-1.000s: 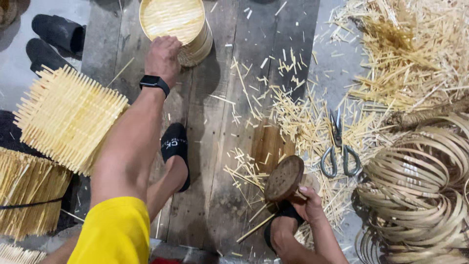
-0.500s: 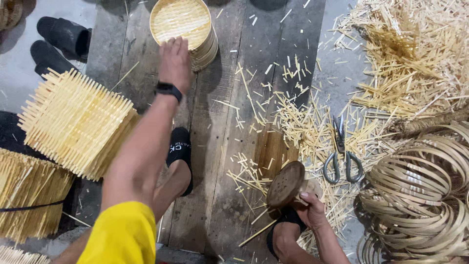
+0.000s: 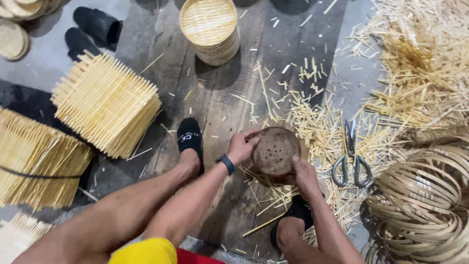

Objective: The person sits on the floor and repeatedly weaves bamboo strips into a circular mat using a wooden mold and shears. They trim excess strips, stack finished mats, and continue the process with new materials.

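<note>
Both hands clamp one round, dark brown disc [image 3: 276, 151] between them: the left hand [image 3: 241, 146] curls its fingers over the disc's left edge, and the right hand [image 3: 304, 175] presses its fingers and thumb against the lower right rim, so each hand is closed on the piece. The disc looks hard and worn, with a mottled face pitted by small holes, and it is held just above the dark plank floor [image 3: 215, 102] near the middle of the scene. A black band [image 3: 226, 164] circles the left wrist. Under and around the disc lie pale, thin splinters and cut sticks [image 3: 312, 117], scattered thickly toward the right. Just right of the right hand lie scissors [image 3: 351, 161] with grey handles. At the near right sits a coil of flat bent strips [image 3: 425, 200]. Far from the hands stands a stack of round woven trays [image 3: 210, 29]. On the left rest square woven mats [image 3: 105, 102] with bristling stick ends, and black slippers [image 3: 93, 29] lie at the far left.
</note>
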`<state>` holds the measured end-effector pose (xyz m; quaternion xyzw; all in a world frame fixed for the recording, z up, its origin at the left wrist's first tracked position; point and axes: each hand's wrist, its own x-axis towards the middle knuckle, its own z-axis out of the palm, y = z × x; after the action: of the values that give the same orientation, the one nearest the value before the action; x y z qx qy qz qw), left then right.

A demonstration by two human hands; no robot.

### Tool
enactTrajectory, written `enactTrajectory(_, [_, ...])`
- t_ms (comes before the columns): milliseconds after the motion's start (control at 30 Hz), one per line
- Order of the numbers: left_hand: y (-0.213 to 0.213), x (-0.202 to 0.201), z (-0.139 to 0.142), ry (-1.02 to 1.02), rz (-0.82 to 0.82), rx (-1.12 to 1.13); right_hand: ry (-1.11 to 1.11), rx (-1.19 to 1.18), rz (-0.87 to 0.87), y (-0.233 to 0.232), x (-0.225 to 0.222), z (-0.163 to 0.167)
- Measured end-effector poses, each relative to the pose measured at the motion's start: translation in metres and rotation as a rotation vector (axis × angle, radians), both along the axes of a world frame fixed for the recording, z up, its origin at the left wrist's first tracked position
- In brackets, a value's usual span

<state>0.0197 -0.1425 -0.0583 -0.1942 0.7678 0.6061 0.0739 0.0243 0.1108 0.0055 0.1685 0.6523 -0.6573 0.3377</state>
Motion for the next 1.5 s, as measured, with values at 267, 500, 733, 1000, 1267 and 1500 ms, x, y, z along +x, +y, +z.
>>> enactTrajectory(267, [-0.26, -0.014, 0.143, -0.069, -0.034, -1.243, -0.07, 0.053, -0.015, 0.008, 0.044, -0.028])
enactTrajectory(500, [-0.346, 0.042, 0.192, -0.576, -0.09, -1.118, -0.026, -0.09, -0.104, 0.018, 0.061, -0.054])
enactTrajectory(733, [-0.344, 0.049, 0.233, -0.035, -0.005, -1.463, -0.015, -0.136, -0.159, 0.027, 0.066, -0.062])
enactTrajectory(1000, [-0.173, 0.001, 0.264, 0.729, -0.483, -1.162, 0.105, -0.289, -0.294, 0.046, 0.045, -0.048])
enactTrajectory(1267, [0.04, 0.064, 0.117, 0.842, -0.933, -0.938, 0.19, 0.063, -0.109, 0.047, 0.002, -0.017])
enactTrajectory(1500, [0.019, 0.027, 0.062, 0.221, -0.241, -0.732, 0.242, 0.149, -0.127, 0.035, -0.016, -0.016])
